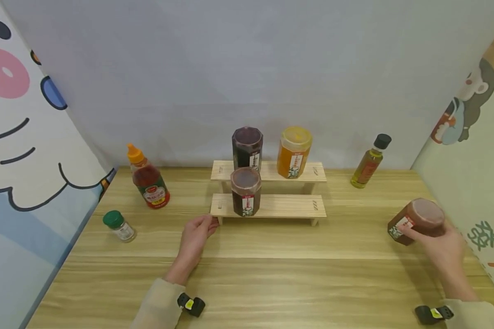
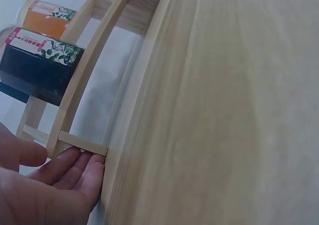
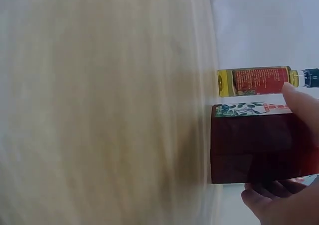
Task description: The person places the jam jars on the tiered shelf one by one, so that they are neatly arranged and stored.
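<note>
The right hand [image 1: 444, 249] is curled around a dark red faceted glass jar with a brown lid [image 1: 416, 220], tilted, at the table's right edge. The left hand [image 1: 195, 237], fingers relaxed and nearly straight, touches the near-left leg of the two-tier pale wooden rack [image 1: 288, 206]. Judged step: grasp and pickup. Next move calls for carrying the jar left to a free space on the near tier.

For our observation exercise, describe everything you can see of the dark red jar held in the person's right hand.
The dark red jar is faceted, apparently clear plastic or glass, filled with a dark reddish-brown content and closed by a matching brownish lid. A white label with green leaf print and red text runs down one side. It leans tilted near the right edge of the wooden table, its base down by the tabletop. The right hand grips it, fingers curled around its side. The oil bottle stands apart behind it.
</note>
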`<act>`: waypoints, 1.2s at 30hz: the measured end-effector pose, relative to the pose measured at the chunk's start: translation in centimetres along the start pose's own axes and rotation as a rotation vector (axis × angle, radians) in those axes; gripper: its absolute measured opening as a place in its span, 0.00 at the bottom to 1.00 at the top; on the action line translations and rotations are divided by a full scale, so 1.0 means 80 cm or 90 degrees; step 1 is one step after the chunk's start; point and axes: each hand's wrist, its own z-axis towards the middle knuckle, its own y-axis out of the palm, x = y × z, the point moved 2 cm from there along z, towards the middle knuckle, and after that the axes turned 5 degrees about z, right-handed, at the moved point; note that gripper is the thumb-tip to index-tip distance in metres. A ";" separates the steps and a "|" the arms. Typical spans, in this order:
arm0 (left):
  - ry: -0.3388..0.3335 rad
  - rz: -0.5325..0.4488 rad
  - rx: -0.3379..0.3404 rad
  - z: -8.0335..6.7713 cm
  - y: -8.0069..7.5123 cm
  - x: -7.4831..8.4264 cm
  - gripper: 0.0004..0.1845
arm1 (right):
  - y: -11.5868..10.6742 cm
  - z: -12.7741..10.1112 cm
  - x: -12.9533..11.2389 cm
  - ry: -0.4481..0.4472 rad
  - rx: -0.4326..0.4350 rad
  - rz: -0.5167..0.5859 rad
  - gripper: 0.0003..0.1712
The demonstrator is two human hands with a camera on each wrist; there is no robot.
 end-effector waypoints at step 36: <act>-0.001 0.004 0.004 0.000 -0.002 -0.001 0.19 | 0.072 -0.050 -0.086 -0.250 -0.080 0.095 0.34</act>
